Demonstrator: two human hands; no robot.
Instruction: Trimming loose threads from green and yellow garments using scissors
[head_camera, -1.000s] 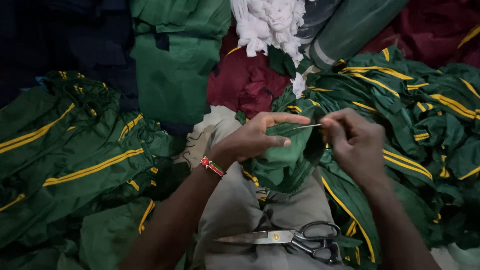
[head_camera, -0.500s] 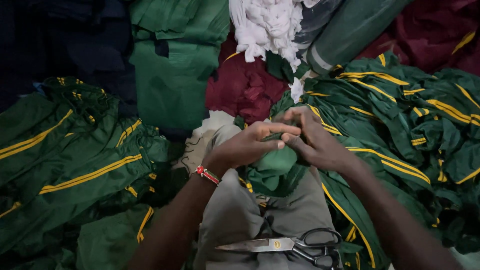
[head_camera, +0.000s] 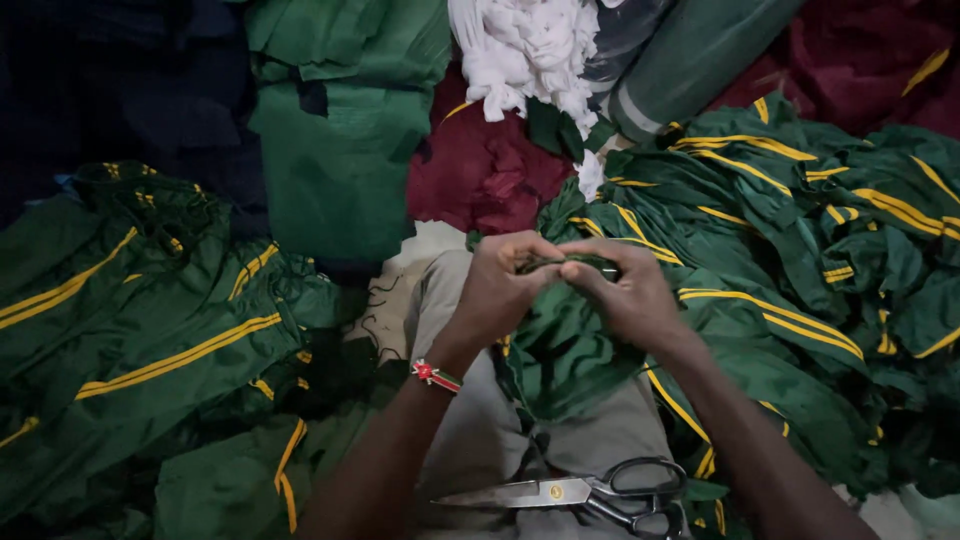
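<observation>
Green garment (head_camera: 565, 350), centre of the frame: a piece of dark green cloth bunched over the person's lap, its upper edge pinched between both hands and the rest hanging in loose folds toward the lower centre. Left hand (head_camera: 500, 290) is curled closed, fingertips gripping the top edge of the cloth from the left; a beaded wristband (head_camera: 436, 375) circles its wrist. Right hand (head_camera: 630, 295) is likewise closed on the same edge from the right, the two sets of fingertips touching or nearly so. Whether anything small lies between them cannot be told.

The cloth appears light, soft and limp, probably slightly slick; it would sag wherever unsupported, so a hold at a hem or seam, as here, seems the firmest purchase.

Scissors (head_camera: 590, 493), lower centre, rest on the lap below the garment, blades pointing left, black handles to the right, well clear of either hand.

Surroundings: piles of green garments with yellow stripes at the left (head_camera: 150, 340) and right (head_camera: 800, 230) of the frame; a plain green piece (head_camera: 340, 150) at upper centre-left; maroon cloth (head_camera: 480, 170) above the hands; a heap of white fabric (head_camera: 525, 50) at top centre.
</observation>
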